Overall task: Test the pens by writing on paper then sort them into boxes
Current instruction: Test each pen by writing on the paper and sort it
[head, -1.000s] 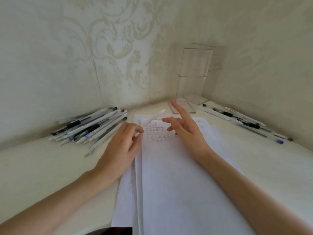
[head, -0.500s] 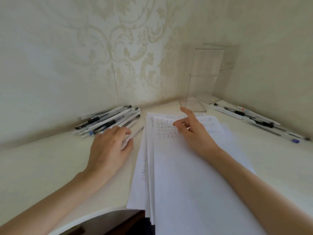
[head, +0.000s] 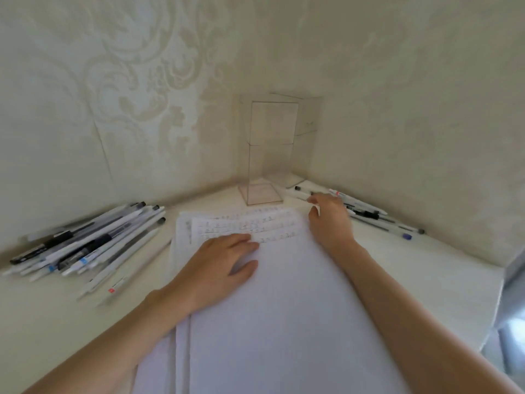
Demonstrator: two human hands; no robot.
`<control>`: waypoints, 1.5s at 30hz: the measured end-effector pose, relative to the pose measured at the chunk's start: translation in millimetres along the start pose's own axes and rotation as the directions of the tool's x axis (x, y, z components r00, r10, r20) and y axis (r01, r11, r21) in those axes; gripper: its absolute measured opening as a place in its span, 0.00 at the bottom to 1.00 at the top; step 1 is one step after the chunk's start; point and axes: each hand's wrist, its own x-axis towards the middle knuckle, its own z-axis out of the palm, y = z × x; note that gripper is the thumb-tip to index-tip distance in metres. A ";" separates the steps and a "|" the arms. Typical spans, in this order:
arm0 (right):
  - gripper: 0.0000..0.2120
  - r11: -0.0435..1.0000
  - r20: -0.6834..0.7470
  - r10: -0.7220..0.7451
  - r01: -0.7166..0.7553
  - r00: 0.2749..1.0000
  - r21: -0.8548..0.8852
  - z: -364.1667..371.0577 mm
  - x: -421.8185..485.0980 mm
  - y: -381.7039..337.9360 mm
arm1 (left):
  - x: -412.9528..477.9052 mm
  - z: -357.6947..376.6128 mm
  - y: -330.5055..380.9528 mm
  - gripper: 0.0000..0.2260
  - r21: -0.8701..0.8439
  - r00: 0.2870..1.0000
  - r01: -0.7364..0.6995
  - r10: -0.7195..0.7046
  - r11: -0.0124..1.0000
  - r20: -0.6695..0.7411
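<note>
A stack of white paper (head: 284, 322) lies in front of me, with rows of small test marks near its far edge. My left hand (head: 221, 268) rests flat on the paper just below those marks and holds nothing. My right hand (head: 329, 217) reaches past the paper's far right corner, and its fingertips touch a white pen (head: 297, 194) in the row of pens on the right (head: 372, 216). A pile of several pens (head: 85, 245) lies on the left. Two tall clear boxes stand in the corner: the front box (head: 264, 191) and the back box (head: 308, 132).
The cream desk (head: 412, 280) runs into a corner between two patterned walls. One loose pen with a red mark (head: 119, 285) lies at the near edge of the left pile. The desk's right edge (head: 500, 294) drops off beside something grey.
My left hand put a pen down by the left pile and moved right onto the paper. My right hand left the paper and reached to the pens on the right.
</note>
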 end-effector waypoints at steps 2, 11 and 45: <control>0.18 0.993 0.036 -0.034 0.038 0.999 -0.114 -0.2 9.7 13.1 | 1.4 2.9 -2.5 0.35 -0.027 1.000 -0.003 0.002 1.000 -0.019; 0.16 0.924 0.114 -0.019 0.061 0.993 -0.378 5.0 23.7 18.7 | 3.4 7.3 -4.5 0.32 -0.025 0.999 -0.017 0.016 1.000 -0.034; 0.19 0.765 -0.073 -0.060 0.093 0.996 0.637 -24.2 -52.3 -72.8 | -16.3 -11.8 18.4 0.25 -0.049 0.986 -0.159 0.161 0.986 0.034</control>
